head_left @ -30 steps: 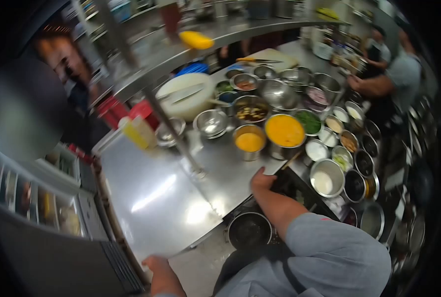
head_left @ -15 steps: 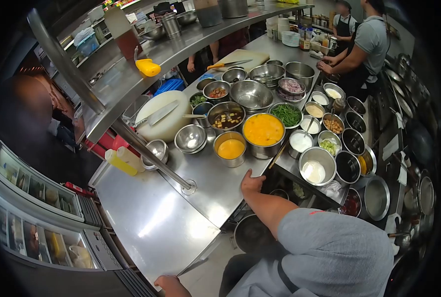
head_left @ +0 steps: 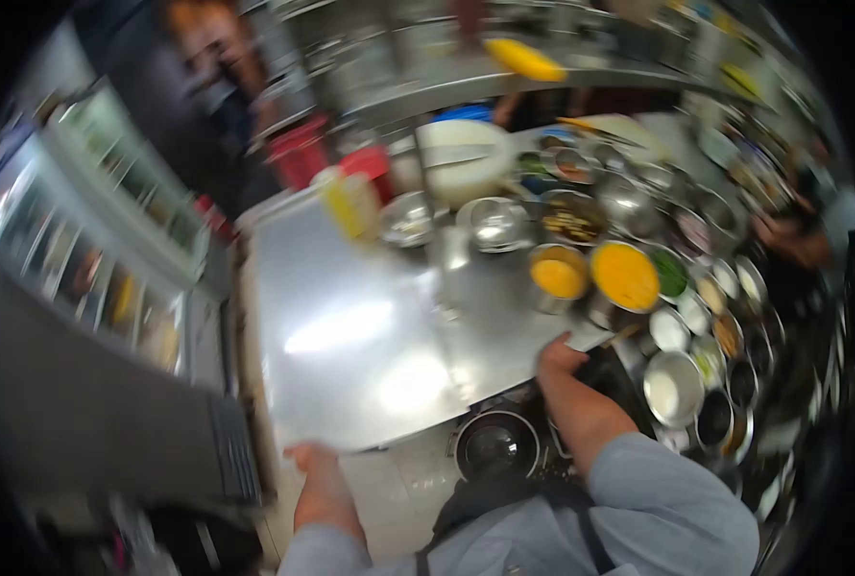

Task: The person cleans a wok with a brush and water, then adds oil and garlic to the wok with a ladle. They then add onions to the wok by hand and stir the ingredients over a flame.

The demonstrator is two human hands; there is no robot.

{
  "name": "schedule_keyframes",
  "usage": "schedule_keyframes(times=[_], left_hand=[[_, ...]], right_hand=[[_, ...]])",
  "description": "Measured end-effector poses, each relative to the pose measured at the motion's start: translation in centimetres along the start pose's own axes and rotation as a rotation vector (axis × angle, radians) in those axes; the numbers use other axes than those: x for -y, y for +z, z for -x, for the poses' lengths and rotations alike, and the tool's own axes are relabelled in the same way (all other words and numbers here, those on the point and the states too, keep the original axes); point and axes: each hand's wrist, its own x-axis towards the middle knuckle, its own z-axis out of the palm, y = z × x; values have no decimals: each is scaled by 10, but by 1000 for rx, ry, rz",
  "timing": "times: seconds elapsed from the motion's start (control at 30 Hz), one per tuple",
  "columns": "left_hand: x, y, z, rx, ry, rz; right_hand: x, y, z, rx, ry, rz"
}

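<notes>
My right hand (head_left: 562, 355) rests at the edge of the steel counter (head_left: 350, 278), thumb and fingers apart, holding nothing. Near that hand stand a pot of yellow-orange liquid (head_left: 557, 276) and a larger pot of orange liquid (head_left: 625, 276). At the counter's near-left corner, my left hand (head_left: 310, 456) lies against the edge, fingers spread and blurred, with nothing visible in it. Both forearms reach forward from grey sleeves.
Several bowls of ingredients crowd the right side, near a white pot (head_left: 674, 388). A white round board bears a knife (head_left: 461, 156). Yellow bottles (head_left: 346, 206) stand at the back. A dark pan (head_left: 496, 444) sits below the counter. Glass-topped coolers (head_left: 86, 259) line the left.
My view has swung left and down, so the bowls now appear farther right and more of the left hand shows. Both hands stay at the counter's edge.
</notes>
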Motion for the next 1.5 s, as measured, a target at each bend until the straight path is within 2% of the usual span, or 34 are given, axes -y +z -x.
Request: schedule_keyframes(times=[0.07, 0.1, 0.13, 0.17, 0.2, 0.23, 0.27, 0.37, 0.43, 0.5, 0.57, 0.73, 1.07, 1.2, 1.5], left_hand=[[-7, 2, -9, 108, -187, 265], [-6, 9, -17, 187, -303, 422], [-6, 1, -10, 143, -501, 738], [-5, -7, 1, 56, -792, 1319], [-5, -15, 8, -51, -1032, 1767], [-3, -22, 13, -134, -1190, 2007], [1, -30, 18, -146, -1281, 2133], [16, -52, 50, -108, -1321, 2214], [25, -55, 58, -80, -1269, 2233], [27, -59, 68, -58, -1243, 2246], [27, -64, 75, -46, -1238, 2243], [30, -61, 72, -21, -1222, 2237], [29, -64, 76, -12, -1201, 2248], [31, -65, 76, 7, -1207, 2232], [33, -68, 80, 1, -1226, 2216]], right_hand=[[-16, 16, -17, 68, 26, 21], [-12, 16, -10, 8, 30, 22], [-21, 17, -34, 140, -310, 688], [-20, 20, -36, 185, -384, 882], [-19, 23, -38, 219, -474, 1079], [-17, 27, -41, 241, -576, 1259], [-16, 28, -48, 215, -572, 1225], [-15, 26, -41, 202, -126, 579], [-9, 23, -29, 166, 45, 416], [-9, 27, -37, 165, 112, 378], [-15, 36, -51, 173, 141, 402], [1, 1, -8, 140, 132, 319], [11, -13, 37, 164, 71, 330], [16, -3, 26, 61, 134, 292], [11, -9, 21, 132, 114, 311]])
